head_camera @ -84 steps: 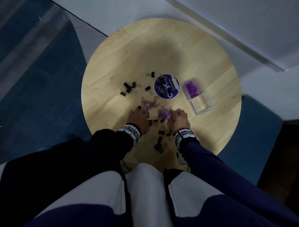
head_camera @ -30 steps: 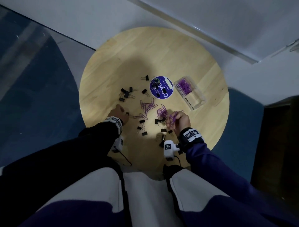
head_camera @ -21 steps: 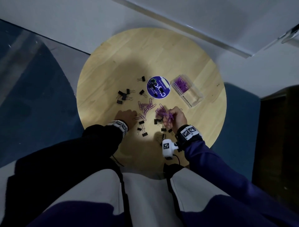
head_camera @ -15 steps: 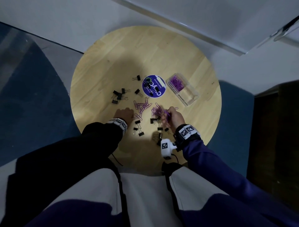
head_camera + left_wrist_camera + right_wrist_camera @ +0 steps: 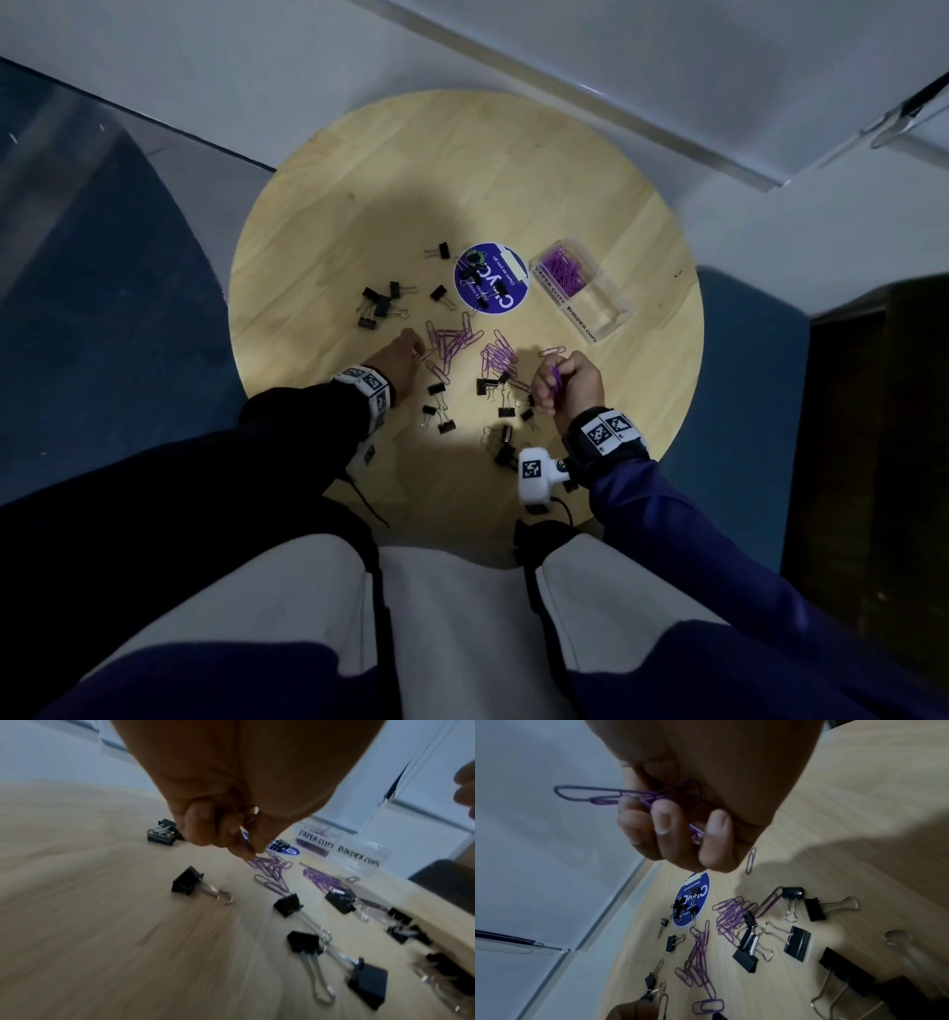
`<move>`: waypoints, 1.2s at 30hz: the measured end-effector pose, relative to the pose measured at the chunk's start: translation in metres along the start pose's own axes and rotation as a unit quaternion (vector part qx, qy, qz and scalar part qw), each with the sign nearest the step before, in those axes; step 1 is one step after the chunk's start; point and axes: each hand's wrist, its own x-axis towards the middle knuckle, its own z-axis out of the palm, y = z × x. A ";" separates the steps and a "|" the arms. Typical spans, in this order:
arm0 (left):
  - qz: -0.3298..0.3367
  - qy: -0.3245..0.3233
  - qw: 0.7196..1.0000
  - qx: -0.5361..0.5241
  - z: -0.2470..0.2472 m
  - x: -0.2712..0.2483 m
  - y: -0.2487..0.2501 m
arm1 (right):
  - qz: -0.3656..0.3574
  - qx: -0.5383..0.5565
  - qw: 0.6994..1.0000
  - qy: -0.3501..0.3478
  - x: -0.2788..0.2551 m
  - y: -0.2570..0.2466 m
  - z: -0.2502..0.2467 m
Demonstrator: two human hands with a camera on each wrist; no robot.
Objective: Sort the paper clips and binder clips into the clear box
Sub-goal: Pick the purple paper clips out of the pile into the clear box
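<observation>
Hands gathering purple paper clips on a round wooden table

Nearest, black binder clips (image 5: 505, 410) lie scattered. The right hand (image 5: 569, 383) is clenched round a bunch of paper clips (image 5: 639, 796), long axes level; the left hand (image 5: 401, 357) pinches one from two loose piles (image 5: 454, 340). Farther off: a blue round sticker (image 5: 491, 278), then the two-compartment clear box (image 5: 606, 322), clips in "PAPER CLIPS" only. Exact counts cannot be told. The table (image 5: 411, 169) stands on pale floor.

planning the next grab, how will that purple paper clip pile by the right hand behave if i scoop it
The paper clips lie overlapped, so they would likely lift as a tangled clump. They are thin wire, probably light and slippery; some may drop. One already juts loose from the right hand.
</observation>
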 end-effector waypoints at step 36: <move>-0.037 0.014 0.999 0.011 -0.003 0.017 0.016 | -0.066 -0.749 0.655 0.069 0.055 0.016 -0.004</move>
